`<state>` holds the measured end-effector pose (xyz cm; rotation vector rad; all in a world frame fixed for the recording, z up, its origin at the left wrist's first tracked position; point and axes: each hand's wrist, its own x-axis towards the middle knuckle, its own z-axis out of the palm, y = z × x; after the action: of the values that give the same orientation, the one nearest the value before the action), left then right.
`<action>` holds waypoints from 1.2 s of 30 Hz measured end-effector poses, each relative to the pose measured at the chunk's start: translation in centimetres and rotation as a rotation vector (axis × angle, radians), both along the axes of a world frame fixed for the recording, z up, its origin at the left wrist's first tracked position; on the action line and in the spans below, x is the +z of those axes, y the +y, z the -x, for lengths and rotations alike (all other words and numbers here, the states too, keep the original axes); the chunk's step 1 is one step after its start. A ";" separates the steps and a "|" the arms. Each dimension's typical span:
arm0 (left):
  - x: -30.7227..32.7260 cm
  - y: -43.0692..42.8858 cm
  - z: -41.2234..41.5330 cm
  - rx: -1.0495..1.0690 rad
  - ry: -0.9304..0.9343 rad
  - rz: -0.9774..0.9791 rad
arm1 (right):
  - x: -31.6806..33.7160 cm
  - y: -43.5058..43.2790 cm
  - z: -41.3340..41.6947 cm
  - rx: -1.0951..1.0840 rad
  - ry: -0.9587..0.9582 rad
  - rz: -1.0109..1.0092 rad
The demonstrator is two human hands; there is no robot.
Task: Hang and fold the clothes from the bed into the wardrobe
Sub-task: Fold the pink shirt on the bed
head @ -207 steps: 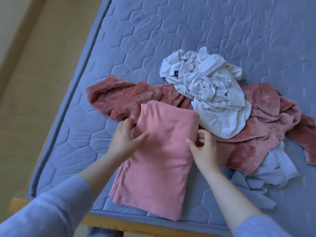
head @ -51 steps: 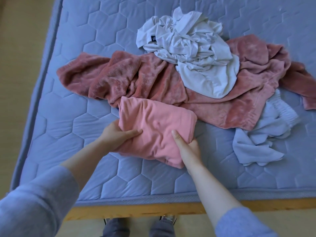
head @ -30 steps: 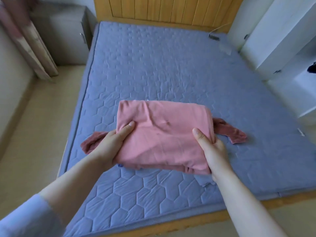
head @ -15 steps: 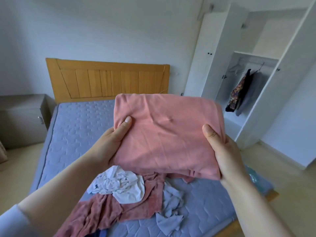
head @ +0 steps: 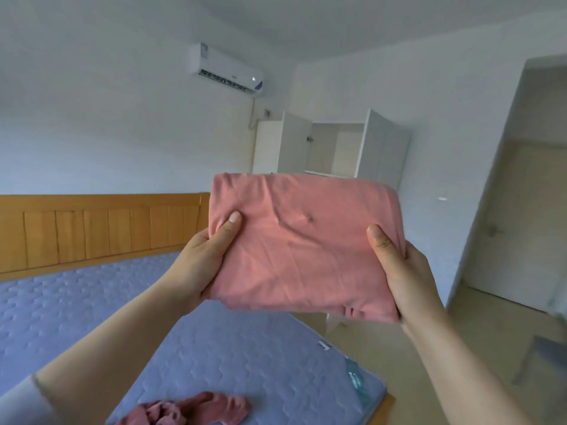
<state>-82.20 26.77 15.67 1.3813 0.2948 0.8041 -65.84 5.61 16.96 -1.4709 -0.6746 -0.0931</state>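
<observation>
Carrying the folded pink garment (head: 306, 250) at centre, clamping its 9 o'clock edge in the left hand (head: 199, 265) and 3 o'clock edge in the right hand (head: 402, 271), apparently toward the open wardrobe (head: 334, 148) at 12 o'clock, leaving a crumpled red garment (head: 190, 412) on the bed (head: 245, 363) at 7 o'clock.

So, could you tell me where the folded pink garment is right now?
Head view, mid-frame: the folded pink garment is gripped between left hand and right hand above the bed, before the open wardrobe.
</observation>
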 end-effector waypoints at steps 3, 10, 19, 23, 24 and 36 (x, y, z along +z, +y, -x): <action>1.7 -2.6 -5.2 -0.038 -0.008 -0.037 | 1.4 -3.8 -3.8 -0.064 -0.022 -0.028; 3.5 -8.0 -16.7 -0.165 -0.056 -0.098 | 2.7 -11.0 -11.4 -0.252 -0.061 -0.074; 4.4 -10.6 -31.4 -0.305 -0.127 -0.164 | 4.0 -15.0 -21.8 -0.411 -0.151 -0.110; 5.6 -11.0 -38.0 -0.379 -0.147 -0.146 | 5.0 -15.7 -27.2 -0.474 -0.183 -0.111; 5.9 -11.2 -39.7 -0.391 -0.147 -0.145 | 5.1 -16.0 -28.6 -0.487 -0.184 -0.110; 5.8 -19.9 -59.1 -0.464 -0.161 -0.155 | 3.9 -24.6 -46.8 -0.500 -0.150 -0.149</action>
<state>-23.15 6.89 21.51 1.4448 -0.2142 0.5525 -19.08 -18.95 20.89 -1.4686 -0.3956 -0.6319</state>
